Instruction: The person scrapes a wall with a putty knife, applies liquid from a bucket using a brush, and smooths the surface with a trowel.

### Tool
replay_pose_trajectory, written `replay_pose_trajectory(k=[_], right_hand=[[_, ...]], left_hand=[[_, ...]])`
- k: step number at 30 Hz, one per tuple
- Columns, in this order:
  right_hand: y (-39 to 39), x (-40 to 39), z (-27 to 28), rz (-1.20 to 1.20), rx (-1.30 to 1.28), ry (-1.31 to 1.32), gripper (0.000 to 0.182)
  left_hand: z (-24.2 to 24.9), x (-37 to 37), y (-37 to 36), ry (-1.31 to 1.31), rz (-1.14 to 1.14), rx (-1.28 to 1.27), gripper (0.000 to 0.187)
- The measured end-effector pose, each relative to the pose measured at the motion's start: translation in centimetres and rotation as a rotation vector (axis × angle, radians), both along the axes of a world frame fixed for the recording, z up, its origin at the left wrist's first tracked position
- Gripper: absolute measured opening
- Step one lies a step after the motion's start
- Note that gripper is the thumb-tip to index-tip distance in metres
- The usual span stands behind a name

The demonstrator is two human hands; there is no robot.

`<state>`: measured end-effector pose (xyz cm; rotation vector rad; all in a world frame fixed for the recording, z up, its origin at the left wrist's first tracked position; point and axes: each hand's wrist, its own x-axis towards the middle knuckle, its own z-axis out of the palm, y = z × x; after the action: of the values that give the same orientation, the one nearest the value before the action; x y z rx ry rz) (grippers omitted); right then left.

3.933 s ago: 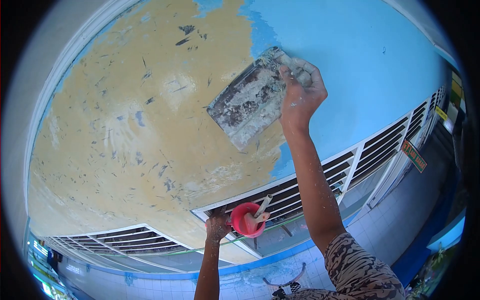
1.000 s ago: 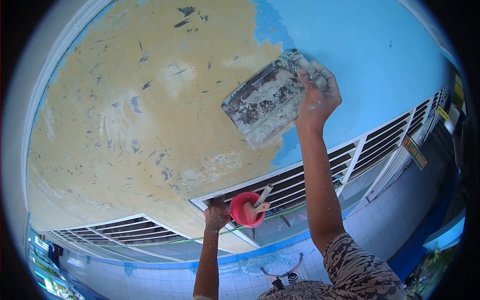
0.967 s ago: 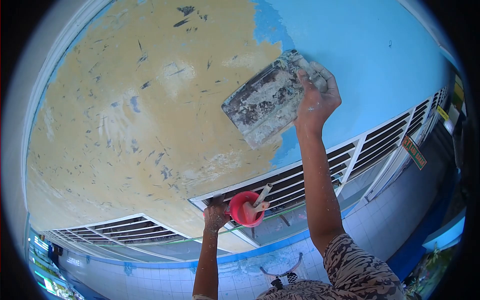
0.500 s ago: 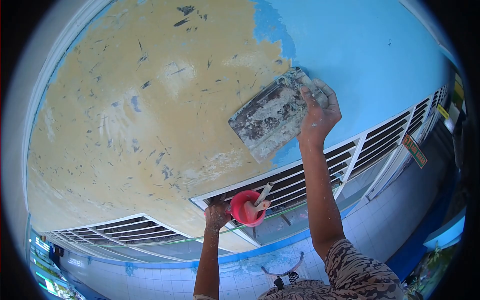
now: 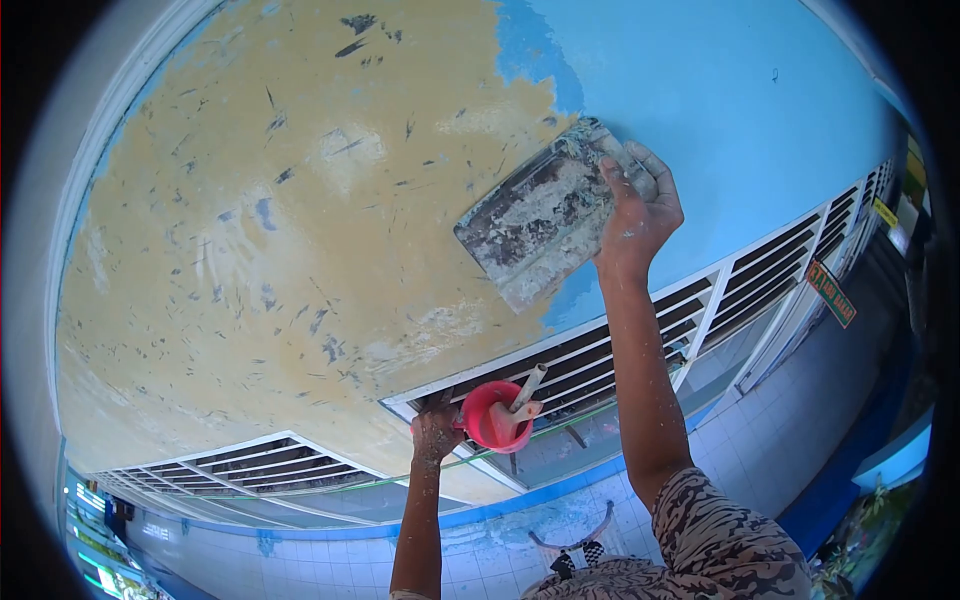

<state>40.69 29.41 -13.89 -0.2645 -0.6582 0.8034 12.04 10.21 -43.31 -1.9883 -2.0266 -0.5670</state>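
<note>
My right hand (image 5: 642, 215) is closed on the right end of a wide, flat scraper (image 5: 535, 222) caked with dried grey putty, its thumb lying over the near face. The scraper is held tilted against or very near the wall, where the yellowish area (image 5: 380, 190) meets the blue paint (image 5: 690, 110); contact is hidden. Lower down, my left hand (image 5: 436, 432) is closed at the handle side of a red plastic cup (image 5: 476, 408), close to the window frame's corner. A brush with a pale handle (image 5: 529, 387) stands in the cup. My left fingertips are in shadow.
White slatted windows (image 5: 700, 310) run along the wall below the painted area, with another slatted window (image 5: 250, 465) at lower left. A green string (image 5: 580, 420) crosses in front of them. A small sign (image 5: 832, 294) sticks out at right. White tiles (image 5: 350, 555) lie below.
The scraper and my right hand have shifted slightly upward in view. My left hand and the red cup stay almost where they were. The whole view has tilted a little.
</note>
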Motion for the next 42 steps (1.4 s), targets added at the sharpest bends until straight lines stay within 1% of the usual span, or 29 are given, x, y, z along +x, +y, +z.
replay_pose_trajectory(k=[1, 5, 7, 8, 10, 11, 13, 15, 17, 20, 22, 25, 28, 29, 31, 34, 35, 37, 40, 42], right_hand=[[0.1, 0.0, 0.1, 0.018, 0.0, 0.01, 0.031], [-0.3, 0.5, -2.5, 0.035, 0.01, -0.023, 0.031], [-0.6, 0.1, -2.7, 0.039, -0.005, -0.001, 0.03], [-0.5, 0.0, -2.6, 0.039, -0.008, 0.005, 0.03], [-0.4, 0.2, -2.6, 0.024, 0.028, -0.009, 0.031], [-0.1, 0.3, -3.0, 0.021, 0.022, -0.011, 0.031], [0.7, 0.4, -3.7, 0.034, 0.03, -0.028, 0.03], [-0.1, 0.4, -4.0, 0.055, 0.003, -0.016, 0.03], [-0.4, 0.5, -3.8, 0.077, -0.014, -0.011, 0.031], [0.1, 0.2, -3.5, 0.007, -0.011, -0.021, 0.031], [0.6, 0.4, -3.4, 0.073, 0.012, 0.026, 0.038], [-0.3, 0.6, -3.6, 0.058, 0.005, -0.026, 0.033], [-0.4, -0.1, -4.1, 0.048, 0.001, 0.003, 0.034], [-0.1, -0.2, -3.3, 0.048, -0.003, 0.008, 0.034], [0.5, -0.1, -1.6, 0.066, 0.068, 0.046, 0.033], [-0.1, -0.2, -2.2, 0.026, 0.045, 0.008, 0.031], [-0.3, -0.3, -2.8, 0.027, 0.052, 0.01, 0.031], [-0.3, -0.5, -4.2, 0.036, -0.012, -0.005, 0.03], [-0.8, -0.1, -1.1, -0.027, -0.03, -0.029, 0.03], [-0.5, -0.1, -1.3, -0.002, -0.014, -0.01, 0.03]], left_hand=[[-0.7, -0.4, 0.2, -0.01, -0.014, 0.028, 0.019], [-0.7, 0.0, 0.0, -0.052, 0.013, -0.014, 0.019], [0.2, 0.3, 0.2, -0.018, -0.023, 0.085, 0.022], [0.4, 0.1, 0.2, -0.011, -0.023, 0.082, 0.022], [0.3, 0.3, 0.0, -0.036, 0.018, -0.02, 0.02], [0.0, 0.0, 0.1, -0.019, -0.012, 0.03, 0.02], [-0.6, 0.0, 0.3, -0.029, -0.002, 0.018, 0.021], [-0.5, -0.2, 0.0, -0.033, 0.014, -0.002, 0.021], [-0.4, -0.1, 0.1, -0.03, 0.015, 0.006, 0.021], [-0.1, 0.0, 0.1, -0.008, 0.005, 0.013, 0.019], [-0.6, -0.3, 0.1, -0.004, -0.006, 0.018, 0.019], [-0.8, -0.3, 0.3, 0.013, -0.002, 0.039, 0.017], [0.3, 0.5, 0.2, 0.021, -0.008, 0.061, 0.017], [0.8, 0.6, 0.0, 0.019, -0.024, 0.059, 0.017], [0.2, 0.1, 0.0, 0.013, -0.024, 0.034, 0.017], [-0.4, -0.1, 0.3, 0.0, 0.0, 0.002, 0.017], [-0.8, -0.3, 0.4, 0.01, -0.008, 0.04, 0.016], [-0.9, -0.4, 0.5, 0.023, -0.012, 0.084, 0.016], [-0.7, -0.4, 0.1, 0.002, -0.011, 0.043, 0.015], [-0.9, -0.5, 0.3, 0.03, -0.016, 0.06, 0.015]])
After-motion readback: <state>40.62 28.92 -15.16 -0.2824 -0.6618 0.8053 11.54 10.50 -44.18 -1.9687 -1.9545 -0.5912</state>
